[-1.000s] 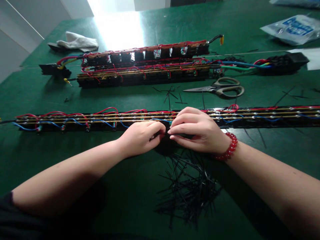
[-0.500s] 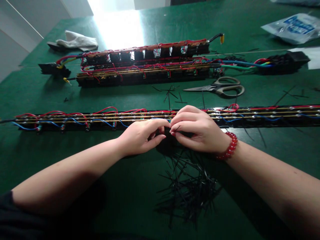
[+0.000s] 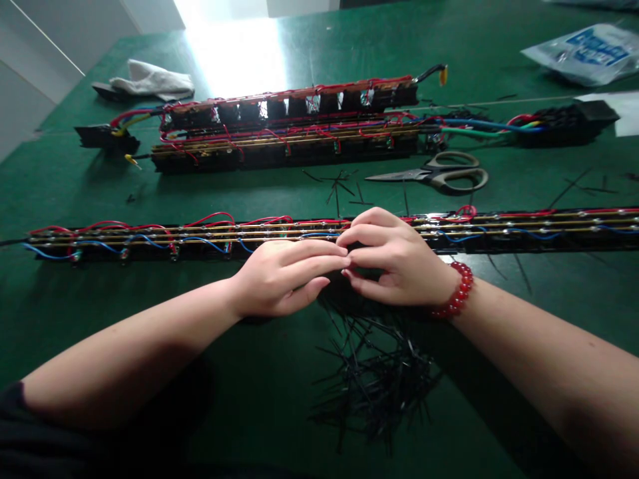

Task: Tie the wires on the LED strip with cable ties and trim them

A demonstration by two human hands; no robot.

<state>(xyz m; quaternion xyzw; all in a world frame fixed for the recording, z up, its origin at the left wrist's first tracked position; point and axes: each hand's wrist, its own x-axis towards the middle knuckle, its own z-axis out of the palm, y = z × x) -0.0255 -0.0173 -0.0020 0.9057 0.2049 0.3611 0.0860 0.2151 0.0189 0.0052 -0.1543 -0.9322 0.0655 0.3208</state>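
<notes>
A long black strip (image 3: 150,241) with brass rails and red and blue wires lies across the green table. Both hands meet at its middle, against its near side. My left hand (image 3: 279,276) has its fingers pressed together and reaching right, fingertips touching my right hand. My right hand (image 3: 394,256), with a red bead bracelet (image 3: 456,293) on the wrist, is curled in a pinch at the strip. What the fingers grip is hidden; it may be a thin black cable tie. A heap of black cable ties (image 3: 374,372) lies just below the hands.
Scissors (image 3: 439,176) lie behind the strip, right of centre. Two more wired strips (image 3: 284,126) with a black connector block (image 3: 564,123) lie farther back. A white cloth (image 3: 150,81) is at the far left, plastic bags (image 3: 584,50) at the far right. Cut tie ends litter the mat.
My left fingers have stretched out to the right and now touch my right fingertips. My right hand has shifted slightly up onto the strip. Nothing else has moved.
</notes>
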